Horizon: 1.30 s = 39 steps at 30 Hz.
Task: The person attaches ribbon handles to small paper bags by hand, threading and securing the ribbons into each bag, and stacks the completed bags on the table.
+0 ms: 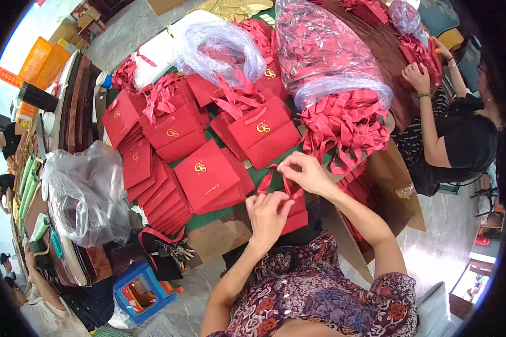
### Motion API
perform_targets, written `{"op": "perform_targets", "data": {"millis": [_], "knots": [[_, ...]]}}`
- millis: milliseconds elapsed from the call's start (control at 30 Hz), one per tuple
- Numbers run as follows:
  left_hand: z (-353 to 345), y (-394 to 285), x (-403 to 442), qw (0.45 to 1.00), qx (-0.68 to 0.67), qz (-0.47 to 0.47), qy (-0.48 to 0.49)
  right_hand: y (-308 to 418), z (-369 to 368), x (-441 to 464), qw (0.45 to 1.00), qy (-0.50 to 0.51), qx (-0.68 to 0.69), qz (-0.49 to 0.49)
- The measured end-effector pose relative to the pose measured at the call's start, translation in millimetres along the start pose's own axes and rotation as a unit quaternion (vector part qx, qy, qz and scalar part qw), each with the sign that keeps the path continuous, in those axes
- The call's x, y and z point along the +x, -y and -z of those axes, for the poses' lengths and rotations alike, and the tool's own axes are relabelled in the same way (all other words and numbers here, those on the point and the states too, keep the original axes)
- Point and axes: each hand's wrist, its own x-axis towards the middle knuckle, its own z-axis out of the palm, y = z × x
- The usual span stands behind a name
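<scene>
Just in front of my body is a small red paper gift bag [296,218], partly hidden by my hands. A red ribbon [266,182] rises from its top edge. My left hand [267,218] is closed at the near left side of the bag, fingertips pinched on the ribbon. Just beyond it, my right hand [305,173] pinches another part of the ribbon, thumb and forefinger together. Finished-looking red bags with gold lettering [264,130] stand beyond my hands, and flat red bags [205,175] lie stacked to the left.
A clear plastic sack [331,50] spills red ribbons [346,126] at the back right. An open cardboard box [396,194] stands to my right. Crumpled clear plastic [87,194] and a blue stool [143,292] are on the left. A co-worker [461,135] handles red items at right.
</scene>
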Motion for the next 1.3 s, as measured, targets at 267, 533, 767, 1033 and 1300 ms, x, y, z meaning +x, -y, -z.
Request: {"op": "perform_targets", "data": {"millis": [267,533,767,1033,1300], "knots": [[-0.6,17.8,-2.1,0.991,-0.024,0.133,-0.006,16.0,30.4,-39.5,0.975,-0.179,-0.124,-0.039],[-2.8,15.5,-5.0,0.995,0.007,0.097,-0.007,-9.0,-9.3,-28.3,0.937,-0.069,0.318,-0.131],[-23.3,27.6,4.3,0.996,0.055,0.07,-0.018,66.1,-3.9,-51.0,0.96,-0.142,0.22,0.094],[4.6,12.4,-11.3,0.996,0.021,0.071,-0.04,41.8,-35.8,-66.8,0.953,-0.058,-0.247,0.166],[21.3,5.5,-40.6,0.795,-0.465,0.386,0.054,22.0,-57.3,-91.2,0.927,-0.016,-0.335,0.169]]}}
